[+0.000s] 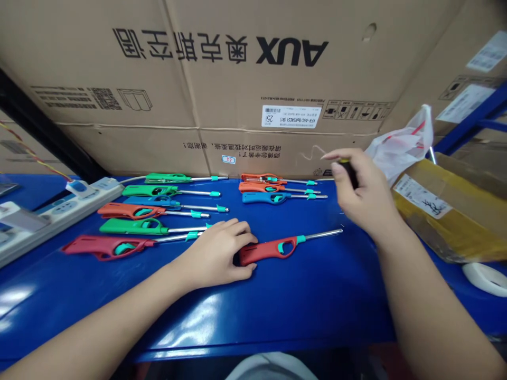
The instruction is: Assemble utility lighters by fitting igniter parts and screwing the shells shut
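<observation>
My left hand (219,252) rests on the blue table (277,301), fingers closed round the handle end of a red long-nosed lighter (277,248) that lies flat with its metal tube pointing right. My right hand (362,198) is raised above the table to the right of the tube tip, fingers pinched on a small black tool with a yellowish end (350,171). To the left lie several lighters in a row: green (134,227), orange (130,211), blue (158,201) and red (105,246). Three more lighters (269,190) lie at the back centre.
A large cardboard box (222,79) printed AUX walls off the back. A white power strip (51,214) lies at the left. At the right are a yellow-taped carton (455,211), a white plastic bag (400,145) and a tape roll (485,277).
</observation>
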Motion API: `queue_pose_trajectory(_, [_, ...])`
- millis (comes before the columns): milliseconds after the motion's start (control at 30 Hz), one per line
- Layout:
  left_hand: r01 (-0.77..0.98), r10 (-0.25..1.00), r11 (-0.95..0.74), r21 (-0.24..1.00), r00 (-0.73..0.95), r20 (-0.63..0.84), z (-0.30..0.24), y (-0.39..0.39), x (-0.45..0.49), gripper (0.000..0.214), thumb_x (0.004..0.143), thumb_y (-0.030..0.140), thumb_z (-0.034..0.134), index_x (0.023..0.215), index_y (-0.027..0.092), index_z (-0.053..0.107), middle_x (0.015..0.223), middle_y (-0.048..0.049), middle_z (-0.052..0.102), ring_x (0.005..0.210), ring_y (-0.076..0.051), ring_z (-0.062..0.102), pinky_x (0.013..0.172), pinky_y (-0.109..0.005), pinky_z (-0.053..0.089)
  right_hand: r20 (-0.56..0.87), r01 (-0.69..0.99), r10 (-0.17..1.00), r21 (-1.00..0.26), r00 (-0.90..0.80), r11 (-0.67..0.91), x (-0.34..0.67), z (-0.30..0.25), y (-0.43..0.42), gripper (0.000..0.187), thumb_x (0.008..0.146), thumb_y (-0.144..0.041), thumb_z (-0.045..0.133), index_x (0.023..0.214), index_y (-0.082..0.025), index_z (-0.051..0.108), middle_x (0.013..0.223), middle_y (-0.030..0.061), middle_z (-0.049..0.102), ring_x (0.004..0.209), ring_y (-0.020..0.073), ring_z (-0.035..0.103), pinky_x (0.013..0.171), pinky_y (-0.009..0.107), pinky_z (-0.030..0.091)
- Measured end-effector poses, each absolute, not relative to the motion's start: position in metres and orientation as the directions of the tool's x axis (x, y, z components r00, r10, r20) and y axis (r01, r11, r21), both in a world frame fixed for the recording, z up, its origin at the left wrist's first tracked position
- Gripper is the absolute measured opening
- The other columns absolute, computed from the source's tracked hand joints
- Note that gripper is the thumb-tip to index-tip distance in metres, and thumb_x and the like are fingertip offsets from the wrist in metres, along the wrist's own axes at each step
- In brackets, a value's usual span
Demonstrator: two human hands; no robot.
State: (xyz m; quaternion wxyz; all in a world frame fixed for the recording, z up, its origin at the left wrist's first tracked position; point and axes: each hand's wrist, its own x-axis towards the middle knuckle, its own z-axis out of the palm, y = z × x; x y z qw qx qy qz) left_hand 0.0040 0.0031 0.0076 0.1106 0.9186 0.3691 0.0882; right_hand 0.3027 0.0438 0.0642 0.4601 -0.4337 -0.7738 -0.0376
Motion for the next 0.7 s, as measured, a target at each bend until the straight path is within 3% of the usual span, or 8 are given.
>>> queue_pose_trajectory(100, [0.643, 0.691, -0.71, 0.287, 0.714, 0.11, -0.001, 0.005, 0.005, 0.04, 0.095, 0.046, 0.062, 0.127, 0.022, 0.067, 0.116, -0.0071, 0.066, 0.105, -0.027, 0.061, 0.09, -0.042, 0.048, 0.611, 0.826, 0.739, -0.236, -0.284, 0.512, 0.317, 0.05, 0.06, 0.04, 0.097, -0.024, 0.05, 0.136, -0.018, 0.05, 0.13, 0.0173, 0.063, 0.118, 0.0318, 0.063, 0.101, 0.051, 0.051])
queue_pose_trajectory(167, [0.649, 0.697, -0.708, 0.28, 0.705, 0.129, -0.006, 0.008, 0.005, 0.033, 0.1, 0.042, 0.057, 0.125, 0.023, 0.067, 0.114, -0.0071, 0.066, 0.102, -0.026, 0.06, 0.088, -0.041, 0.047, 0.547, 0.849, 0.781, -0.218, -0.301, 0.48, 0.321, 0.039, 0.068, 0.032, 0.095, -0.021, 0.049, 0.125, -0.015, 0.055, 0.122, 0.0184, 0.065, 0.115, 0.0315, 0.063, 0.101, 0.049, 0.051])
queue_pose_trajectory(233, [0.657, 0.7, -0.71, 0.254, 0.696, 0.159, -0.01, 0.012, 0.004, 0.032, 0.1, 0.039, 0.057, 0.125, 0.022, 0.068, 0.112, -0.0076, 0.067, 0.101, -0.026, 0.06, 0.088, -0.041, 0.046, 0.39, 0.874, 0.846, -0.172, -0.364, 0.455, 0.32, 0.029, 0.074, 0.021, 0.094, -0.02, 0.05, 0.112, -0.016, 0.061, 0.114, 0.0161, 0.064, 0.111, 0.0298, 0.063, 0.101, 0.045, 0.05])
queue_pose_trajectory(367, [0.69, 0.723, -0.691, 0.215, 0.651, 0.231, -0.012, 0.021, 0.001, 0.035, 0.1, 0.04, 0.058, 0.125, 0.019, 0.068, 0.111, -0.009, 0.07, 0.104, -0.028, 0.06, 0.092, -0.044, 0.043, 0.272, 0.902, 0.894, -0.152, -0.356, 0.405, 0.31, 0.015, 0.077, 0.014, 0.095, -0.027, 0.056, 0.096, -0.018, 0.067, 0.11, 0.0128, 0.062, 0.094, 0.0255, 0.066, 0.088, 0.038, 0.053])
queue_pose_trajectory(500, [0.721, 0.756, -0.652, 0.234, 0.595, 0.272, -0.016, 0.028, -0.002, 0.034, 0.1, 0.042, 0.056, 0.123, 0.019, 0.069, 0.114, -0.0097, 0.071, 0.109, -0.03, 0.06, 0.096, -0.046, 0.041, 0.217, 0.935, 0.931, -0.134, -0.294, 0.327, 0.298, 0.004, 0.081, 0.02, 0.098, -0.027, 0.053, 0.109, -0.018, 0.067, 0.127, 0.0133, 0.06, 0.098, 0.0259, 0.067, 0.077, 0.035, 0.053])
queue_pose_trajectory(600, [0.711, 0.752, -0.658, 0.249, 0.605, 0.261, -0.016, 0.032, -0.005, 0.034, 0.101, 0.042, 0.055, 0.122, 0.019, 0.068, 0.116, -0.0106, 0.071, 0.109, -0.029, 0.061, 0.096, -0.046, 0.041, 0.179, 0.947, 0.945, -0.122, -0.274, 0.298, 0.298, -0.001, 0.085, 0.028, 0.097, -0.025, 0.055, 0.123, -0.02, 0.064, 0.134, 0.0131, 0.062, 0.107, 0.0285, 0.066, 0.078, 0.035, 0.053])
queue_pose_trajectory(700, [0.661, 0.713, -0.7, 0.272, 0.668, 0.211, -0.012, 0.034, -0.008, 0.032, 0.099, 0.044, 0.06, 0.119, 0.021, 0.069, 0.115, -0.0084, 0.071, 0.107, -0.026, 0.063, 0.097, -0.042, 0.042, 0.153, 0.949, 0.951, -0.125, -0.268, 0.288, 0.302, -0.002, 0.087, 0.027, 0.096, -0.023, 0.057, 0.121, -0.021, 0.066, 0.134, 0.0121, 0.064, 0.109, 0.0287, 0.066, 0.083, 0.036, 0.053])
